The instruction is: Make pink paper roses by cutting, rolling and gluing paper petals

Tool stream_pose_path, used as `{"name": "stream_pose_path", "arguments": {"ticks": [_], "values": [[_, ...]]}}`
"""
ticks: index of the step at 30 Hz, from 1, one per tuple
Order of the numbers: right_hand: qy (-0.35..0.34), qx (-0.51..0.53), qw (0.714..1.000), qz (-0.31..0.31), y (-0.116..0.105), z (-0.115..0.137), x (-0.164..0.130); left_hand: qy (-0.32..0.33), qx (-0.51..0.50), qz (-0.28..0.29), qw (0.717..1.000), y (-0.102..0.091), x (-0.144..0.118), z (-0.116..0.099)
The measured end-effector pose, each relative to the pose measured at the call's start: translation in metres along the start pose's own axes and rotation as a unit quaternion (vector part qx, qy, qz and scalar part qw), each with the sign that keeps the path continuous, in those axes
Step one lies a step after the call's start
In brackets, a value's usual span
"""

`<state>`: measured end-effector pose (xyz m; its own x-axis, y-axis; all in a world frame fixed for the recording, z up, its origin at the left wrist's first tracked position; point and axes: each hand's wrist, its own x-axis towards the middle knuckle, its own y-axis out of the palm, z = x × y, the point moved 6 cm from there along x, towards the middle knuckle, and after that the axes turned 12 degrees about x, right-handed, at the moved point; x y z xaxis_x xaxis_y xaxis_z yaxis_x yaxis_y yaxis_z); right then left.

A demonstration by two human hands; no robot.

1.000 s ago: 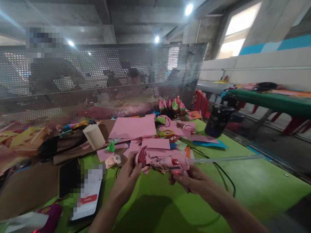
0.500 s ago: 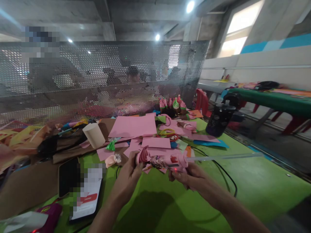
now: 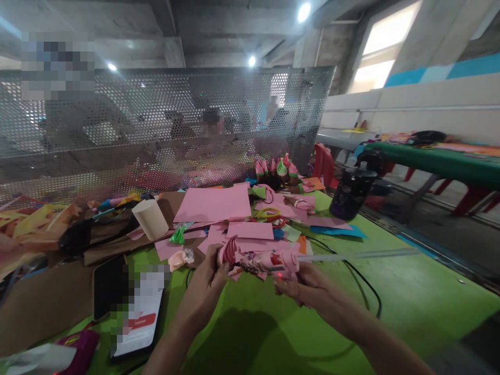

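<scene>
Two hands meet: the left hand [image 3: 203, 286] pinches a curled pink paper piece [image 3: 228, 251] just left of the pink plastic glue gun [image 3: 273, 262], whose long axis points leftward at it, gripped by the right hand [image 3: 302, 286].

Two bare forearms come up from the bottom edge over the green table [image 3: 410, 307], and neither shows a sleeve, cuff, glove or wristband. The left hand [image 3: 205, 284], on the side of the table where a phone lies, carries no ring or watch that can be made out, and its forearm is uncovered down to the picture's edge. The right hand [image 3: 307, 286], on the table's emptier side, is likewise unadorned, its forearm uncovered as far as the lower right corner. Fingernails are too blurred to tell anything about.
</scene>
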<state>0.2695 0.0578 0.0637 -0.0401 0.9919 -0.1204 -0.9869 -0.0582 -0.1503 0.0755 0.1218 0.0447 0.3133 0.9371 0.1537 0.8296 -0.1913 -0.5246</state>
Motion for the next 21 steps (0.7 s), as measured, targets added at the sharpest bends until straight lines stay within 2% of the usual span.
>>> {"name": "stream_pose_path", "arguments": {"ticks": [5, 17, 21], "values": [[0.002, -0.015, 1.0, -0.016, -0.0035, -0.0029, 0.0009, -0.004, 0.007, -0.002, 1.0, -0.0005, -0.0007, -0.0002], [-0.018, 0.003, 1.0, 0.003, 0.001, -0.0013, 0.0007, 0.005, 0.008, 0.0, 1.0, -0.0003, 0.0003, 0.0003], [-0.028, -0.012, 0.999, -0.014, -0.0013, 0.0002, 0.0007, 0.002, 0.015, -0.003, 1.0, -0.0009, -0.0004, -0.0012]]}}
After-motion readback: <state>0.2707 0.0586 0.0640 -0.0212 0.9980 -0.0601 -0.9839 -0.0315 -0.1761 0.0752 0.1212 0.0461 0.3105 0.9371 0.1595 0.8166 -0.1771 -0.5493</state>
